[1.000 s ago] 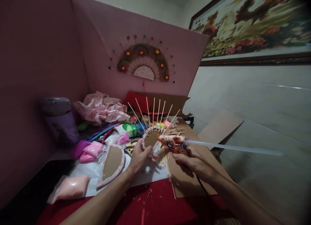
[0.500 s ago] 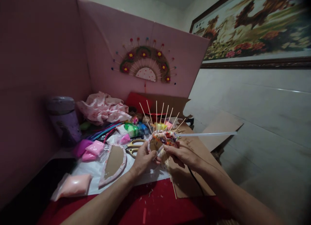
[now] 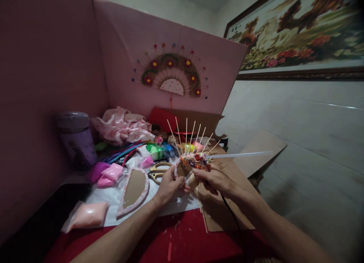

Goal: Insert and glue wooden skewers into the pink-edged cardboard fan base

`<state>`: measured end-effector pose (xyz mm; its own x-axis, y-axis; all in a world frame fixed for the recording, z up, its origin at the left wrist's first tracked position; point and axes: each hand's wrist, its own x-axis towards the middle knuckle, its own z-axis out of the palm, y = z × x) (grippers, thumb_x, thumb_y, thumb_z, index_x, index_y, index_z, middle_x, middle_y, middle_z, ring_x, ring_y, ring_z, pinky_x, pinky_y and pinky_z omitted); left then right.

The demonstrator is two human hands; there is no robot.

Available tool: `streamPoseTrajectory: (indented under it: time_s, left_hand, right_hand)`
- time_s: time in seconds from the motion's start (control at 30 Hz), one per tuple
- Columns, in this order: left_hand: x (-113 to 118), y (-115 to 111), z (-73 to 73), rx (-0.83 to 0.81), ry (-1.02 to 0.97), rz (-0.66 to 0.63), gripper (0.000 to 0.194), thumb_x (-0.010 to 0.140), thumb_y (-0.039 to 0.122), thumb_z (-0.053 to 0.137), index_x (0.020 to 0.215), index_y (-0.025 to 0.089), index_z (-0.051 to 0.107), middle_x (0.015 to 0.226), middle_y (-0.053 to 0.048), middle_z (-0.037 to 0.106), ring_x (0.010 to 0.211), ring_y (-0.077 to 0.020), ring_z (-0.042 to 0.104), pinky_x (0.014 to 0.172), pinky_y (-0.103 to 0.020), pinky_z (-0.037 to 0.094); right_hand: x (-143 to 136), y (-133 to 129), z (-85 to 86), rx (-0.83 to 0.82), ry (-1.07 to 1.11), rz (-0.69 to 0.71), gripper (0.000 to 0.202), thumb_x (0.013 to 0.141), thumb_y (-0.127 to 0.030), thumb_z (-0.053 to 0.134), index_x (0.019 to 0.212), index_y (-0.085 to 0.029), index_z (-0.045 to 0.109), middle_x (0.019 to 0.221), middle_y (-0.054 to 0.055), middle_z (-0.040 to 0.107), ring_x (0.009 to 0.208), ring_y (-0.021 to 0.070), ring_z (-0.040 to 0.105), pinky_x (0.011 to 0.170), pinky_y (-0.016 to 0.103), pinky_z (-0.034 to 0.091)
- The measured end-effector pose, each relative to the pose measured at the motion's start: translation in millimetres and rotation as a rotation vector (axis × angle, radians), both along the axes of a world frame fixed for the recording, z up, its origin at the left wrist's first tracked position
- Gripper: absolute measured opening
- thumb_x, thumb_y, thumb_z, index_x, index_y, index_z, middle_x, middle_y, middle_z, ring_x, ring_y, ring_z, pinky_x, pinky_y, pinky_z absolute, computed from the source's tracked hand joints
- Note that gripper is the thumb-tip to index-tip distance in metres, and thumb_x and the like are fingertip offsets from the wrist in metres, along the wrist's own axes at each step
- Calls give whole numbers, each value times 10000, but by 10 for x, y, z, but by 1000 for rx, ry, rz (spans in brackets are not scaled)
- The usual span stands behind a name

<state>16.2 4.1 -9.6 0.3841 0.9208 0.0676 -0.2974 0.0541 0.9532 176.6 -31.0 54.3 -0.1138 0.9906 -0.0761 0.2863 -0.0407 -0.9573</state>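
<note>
My left hand point(image 3: 170, 187) is closed on the edge of a half-round cardboard piece point(image 3: 182, 170) with a pale patterned fabric rim. Thin wooden sticks point(image 3: 187, 136) fan upward from its curved edge. In my right hand point(image 3: 217, 180) is a colourfully patterned hot glue gun point(image 3: 199, 163), its nozzle side toward the cardboard. A long translucent glue stick point(image 3: 241, 154) juts from its back to the right. Whether the nozzle touches the cardboard cannot be made out. A second half-round cardboard piece point(image 3: 134, 188), also fabric-edged, lies left of my hands, near gold-handled scissors point(image 3: 157, 172).
Loose wooden sticks point(image 3: 202, 210) lie on a cardboard sheet point(image 3: 224, 217) below my right hand. Bags of coloured clay point(image 3: 112, 172), crumpled pink fabric point(image 3: 122, 124) and a purple tumbler point(image 3: 77, 140) stand left and behind. A decorated fan point(image 3: 170, 68) hangs on the pink panel.
The view has shifted slightly, so most things sit a little further right. Both hands keep their holds, and the cardboard with its sticks appears slightly turned.
</note>
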Motion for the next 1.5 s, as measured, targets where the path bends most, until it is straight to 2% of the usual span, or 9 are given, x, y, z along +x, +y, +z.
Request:
streamPoseTrajectory:
  time_s: [0.2, 0.5, 0.67, 0.8, 1.03, 1.5]
  left_hand:
    - [-2, -8, 14, 6, -14, -7, 460, 649, 323, 663, 1039, 159, 481, 636, 14, 639, 504, -163, 633, 478, -263, 503]
    - [0, 2, -3, -3, -17, -26, 444, 657, 350, 679, 1009, 162, 484, 582, 15, 635, 476, -156, 619, 463, -246, 484]
    - [3, -4, 22, -10, 0, -19, 476, 638, 365, 698, 1011, 156, 489, 598, 13, 637, 479, -158, 619, 465, -251, 492]
    - [1, -3, 33, -12, 13, -20, 490, 639, 353, 684, 1032, 144, 480, 598, 11, 636, 481, -159, 619, 460, -244, 487]
    - [7, 1, 12, -16, 5, -10, 463, 639, 332, 669, 1016, 145, 477, 624, 16, 636, 493, -149, 622, 466, -243, 499]
    - [3, 15, 1, -3, 0, -13, 442, 626, 329, 677, 980, 143, 490, 601, 8, 640, 468, -147, 604, 474, -256, 499]
  right_hand:
    - [-8, -9, 17, -9, -1, -9, 361, 749, -474, 632, 533, -207, 519, 374, -55, 420, 299, 64, 327, 289, 201, 207]
    - [-24, -20, 37, -30, -19, -13, 342, 741, -481, 621, 559, -213, 511, 385, -58, 412, 305, 65, 321, 303, 210, 207]
    - [-20, -24, 58, -55, -81, 41, 329, 768, -473, 582, 604, -203, 490, 380, -68, 399, 309, 66, 341, 306, 199, 227]
    - [33, 5, 21, -62, -124, 62, 335, 794, -484, 555, 645, -193, 485, 415, -68, 410, 325, 59, 351, 309, 186, 246]
    - [100, 29, -32, -78, -95, 14, 352, 789, -513, 558, 648, -203, 467, 430, -67, 387, 341, 64, 338, 315, 194, 254]
    - [-5, -38, 63, -77, -149, 19, 339, 804, -456, 548, 604, -199, 454, 442, -50, 416, 349, 70, 360, 324, 198, 265]
